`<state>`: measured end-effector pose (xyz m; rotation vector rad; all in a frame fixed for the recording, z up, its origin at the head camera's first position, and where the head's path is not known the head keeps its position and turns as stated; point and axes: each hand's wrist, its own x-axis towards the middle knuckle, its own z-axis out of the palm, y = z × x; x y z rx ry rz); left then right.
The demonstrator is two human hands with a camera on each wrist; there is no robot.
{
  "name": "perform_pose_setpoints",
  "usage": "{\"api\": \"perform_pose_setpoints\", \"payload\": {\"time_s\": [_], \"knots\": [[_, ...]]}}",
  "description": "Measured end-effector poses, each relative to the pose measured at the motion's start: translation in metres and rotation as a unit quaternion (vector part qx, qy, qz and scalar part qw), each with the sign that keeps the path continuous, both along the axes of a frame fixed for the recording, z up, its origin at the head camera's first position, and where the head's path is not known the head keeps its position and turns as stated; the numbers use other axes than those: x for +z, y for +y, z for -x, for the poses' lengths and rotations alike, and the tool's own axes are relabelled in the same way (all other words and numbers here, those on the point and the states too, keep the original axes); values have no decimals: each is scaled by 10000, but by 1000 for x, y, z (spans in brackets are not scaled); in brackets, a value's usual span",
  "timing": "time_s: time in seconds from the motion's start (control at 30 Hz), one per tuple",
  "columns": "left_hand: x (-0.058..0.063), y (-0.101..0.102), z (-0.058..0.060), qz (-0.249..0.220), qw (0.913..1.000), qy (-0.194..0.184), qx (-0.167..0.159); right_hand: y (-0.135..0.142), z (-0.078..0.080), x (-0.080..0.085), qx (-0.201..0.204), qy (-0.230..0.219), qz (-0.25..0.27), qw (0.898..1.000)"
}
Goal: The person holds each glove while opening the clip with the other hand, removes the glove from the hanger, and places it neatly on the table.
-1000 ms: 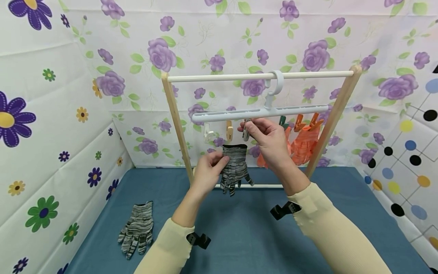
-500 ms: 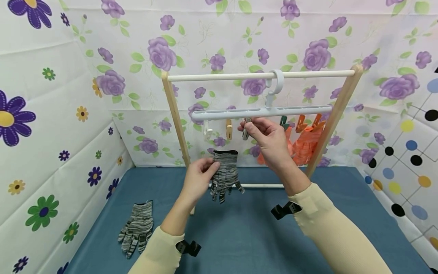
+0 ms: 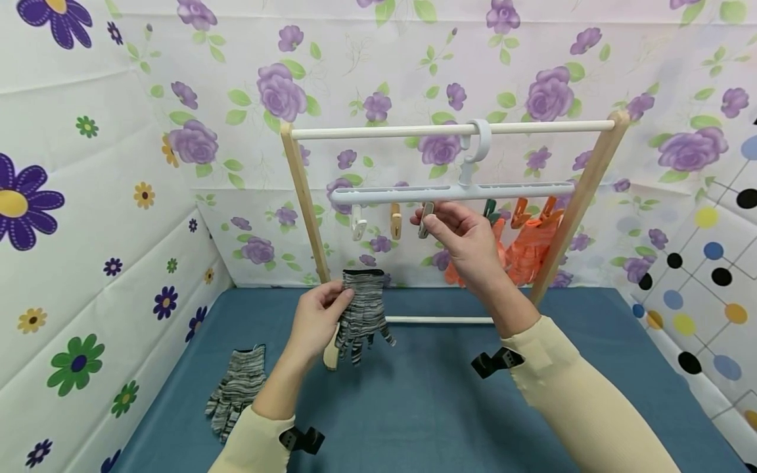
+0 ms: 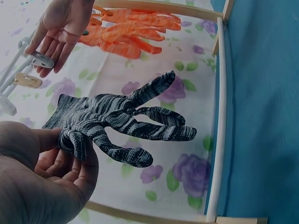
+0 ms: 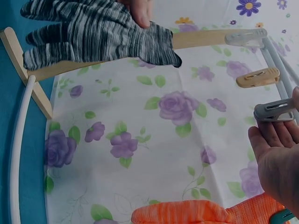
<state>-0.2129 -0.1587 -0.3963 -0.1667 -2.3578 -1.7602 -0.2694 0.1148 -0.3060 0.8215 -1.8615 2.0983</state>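
My left hand [image 3: 317,320] pinches a grey-black striped knit glove [image 3: 363,305] near its cuff, so the glove hangs fingers down in front of the rack's left leg. Up under the white hanger [image 3: 408,194], my right hand [image 3: 467,243] holds a grey clothespin [image 3: 426,220] between thumb and fingers. The right wrist view shows this grey clothespin [image 5: 274,110] with nothing in its jaws. A second striped glove [image 3: 238,387] lies flat on the blue table at left, partly covered by my left sleeve.
A white clothespin [image 3: 358,223] and a tan clothespin [image 3: 395,221] hang from the hanger's left half. At right, orange gloves [image 3: 529,249] hang from orange and green clothespins. The hanger hooks over the wooden rack's top bar [image 3: 384,133]. Patterned cloth walls surround the table [image 3: 426,394].
My left hand has drawn the striped glove down and to the left, away from the grey clothespin. My right hand has stayed nearly still on the clothespin.
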Motion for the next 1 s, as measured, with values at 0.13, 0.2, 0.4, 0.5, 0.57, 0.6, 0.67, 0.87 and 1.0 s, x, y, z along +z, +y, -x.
{"api": "perform_pose_setpoints", "payload": {"time_s": [0.13,0.2,0.4,0.5,0.57,0.6,0.67,0.87,1.0], "knots": [[-1,-8,-3,-1,9999,-91,66,1,0,0,150,57,18,9999],[-2,-12,-5,33,9999,-72,102,1,-1,0,199,79,31,9998],[-6,-26,-8,207,9994,-90,277,2,-1,0,306,126,69,9994],[-9,-33,-10,317,9987,-139,370,3,-1,0,335,120,82,9993],[-11,-38,-11,374,9982,-169,442,4,0,-1,324,129,60,9994],[-12,-41,-12,406,9978,-189,483,4,0,-2,321,136,54,9994],[-15,-45,-13,434,9973,-216,545,5,0,-2,312,148,44,9994],[-18,-61,-19,556,9955,-421,645,6,1,-3,183,83,29,9998],[-21,-71,-23,621,9938,-577,715,7,1,-4,73,81,-8,9999]]}}
